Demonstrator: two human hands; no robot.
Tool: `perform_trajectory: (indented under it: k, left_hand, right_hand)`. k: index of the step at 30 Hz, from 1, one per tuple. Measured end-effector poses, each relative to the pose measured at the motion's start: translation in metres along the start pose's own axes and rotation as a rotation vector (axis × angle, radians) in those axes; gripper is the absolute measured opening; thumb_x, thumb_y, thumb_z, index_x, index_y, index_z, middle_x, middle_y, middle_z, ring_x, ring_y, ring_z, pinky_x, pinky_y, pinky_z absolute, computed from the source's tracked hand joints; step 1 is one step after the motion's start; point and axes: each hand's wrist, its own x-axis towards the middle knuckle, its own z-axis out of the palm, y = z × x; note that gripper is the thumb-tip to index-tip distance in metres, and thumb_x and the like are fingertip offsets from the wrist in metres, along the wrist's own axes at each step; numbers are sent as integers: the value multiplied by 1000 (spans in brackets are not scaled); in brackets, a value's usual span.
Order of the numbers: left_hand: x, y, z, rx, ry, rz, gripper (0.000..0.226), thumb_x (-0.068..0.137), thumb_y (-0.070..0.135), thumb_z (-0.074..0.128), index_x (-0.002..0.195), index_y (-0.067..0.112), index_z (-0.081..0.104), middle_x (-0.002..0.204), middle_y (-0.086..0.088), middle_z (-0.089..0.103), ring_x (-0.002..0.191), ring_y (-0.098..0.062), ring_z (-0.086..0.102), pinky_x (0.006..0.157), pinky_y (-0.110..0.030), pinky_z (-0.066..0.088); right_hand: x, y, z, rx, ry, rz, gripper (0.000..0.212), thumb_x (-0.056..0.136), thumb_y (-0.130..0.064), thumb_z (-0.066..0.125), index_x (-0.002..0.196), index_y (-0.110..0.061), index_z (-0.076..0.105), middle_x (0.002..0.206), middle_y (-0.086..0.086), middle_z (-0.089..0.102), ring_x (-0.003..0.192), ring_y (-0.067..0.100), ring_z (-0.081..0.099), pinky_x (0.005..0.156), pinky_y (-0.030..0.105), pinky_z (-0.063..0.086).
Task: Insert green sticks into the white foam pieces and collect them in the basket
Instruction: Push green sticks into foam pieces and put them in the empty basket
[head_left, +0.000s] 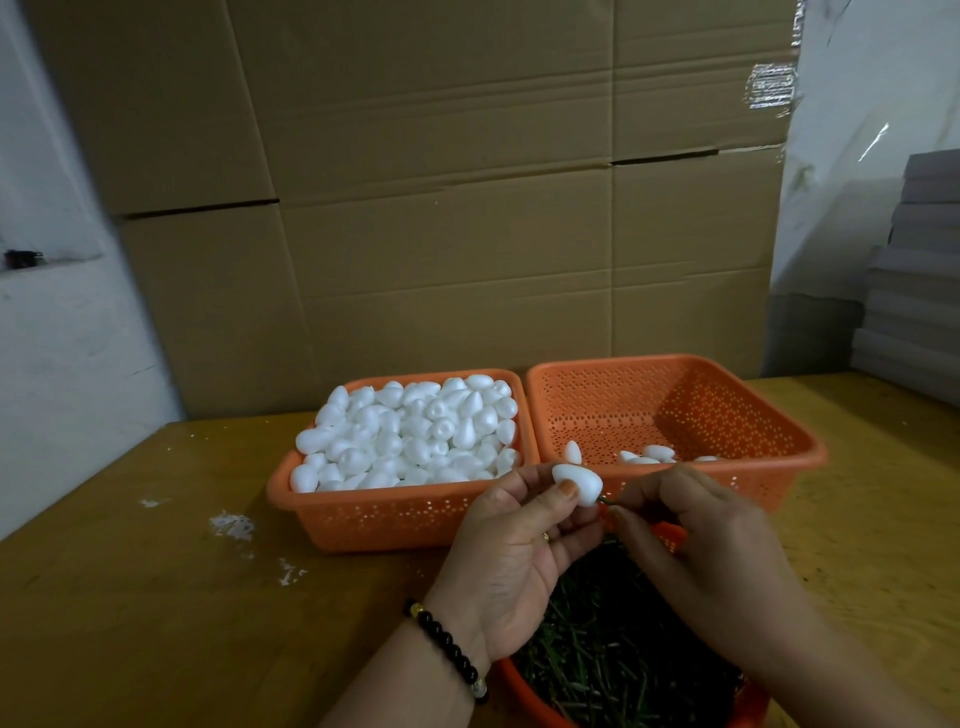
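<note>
Right now the person's left hand (511, 545) pinches a white foam piece (577, 484) between thumb and fingers, low and just right of the frame's centre. The right hand (691, 540) sits close beside it, fingertips pinched on a thin green stick (604, 500) whose tip touches the foam's lower right end. Only a short stretch of stick shows between the two hands, so I cannot tell how deep it has gone in.

Everything turns on that line: the foam's long axis runs from upper left down to lower right, and the stick comes at it from the right, roughly along the same axis. The right hand is the one that must drive it; the left only steadies the foam.

Three orange baskets stand on the wooden table (156, 597). The full basket (384, 519), left of centre, is heaped with plain foam pieces, too many to count. The collecting basket (779, 457), touching it on the right and just behind the hands, holds about five pieces on its floor, partly hidden by its near wall. The stick basket (524, 691), at the bottom edge under the wrists, is packed with green sticks. The collecting basket lies nearer the right hand, I judge.
</note>
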Motion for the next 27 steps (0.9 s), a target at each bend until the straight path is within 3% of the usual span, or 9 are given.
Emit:
perform_trajectory:
  k: [3,8,15,18,23,27]
  left_hand:
    - [1,1,0,-49,16,-9,30,77,8,66,107,6,64,94,-13,69,81,-18,66,74,-32,57]
    - [1,3,0,-150,13,-34,15,80,6,63,88,8,75,88,-13,70,78,-19,68,70,-31,58]
    - [1,4,1,-179,21,-30,18,81,5,62,77,11,78,85,-11,70,76,-18,69,70,-30,58]
    - [0,3,3,-178,14,-39,18,81,4,61,81,9,78,87,-12,70,76,-18,69,70,-30,58]
    - [1,2,3,-164,8,-48,27,82,2,60,108,2,65,94,-15,68,80,-19,67,76,-32,58]
    - [1,3,2,-135,-4,-44,33,80,3,61,113,1,62,96,-14,68,81,-18,65,77,-31,58]
  right_hand:
    - [0,0,1,8,31,-29,12,79,-13,76,80,-19,65,79,-13,62,69,-2,59,61,12,45]
    - [0,-2,2,17,76,-48,5,76,-19,68,79,-17,64,78,-13,61,69,-2,58,60,10,45]
    - [0,-2,3,-11,116,-42,8,74,-16,72,75,-15,64,74,-11,61,68,1,57,60,5,41]
    - [0,-2,3,-8,102,-44,13,73,-13,76,75,-17,64,75,-9,63,66,3,59,60,12,45]
    - [0,-3,4,-5,127,-20,8,77,-16,73,75,-15,65,74,-9,62,61,2,58,56,18,45]
    - [2,-5,6,-39,140,-32,10,78,-12,75,75,-10,66,74,-6,63,61,7,60,56,22,46]
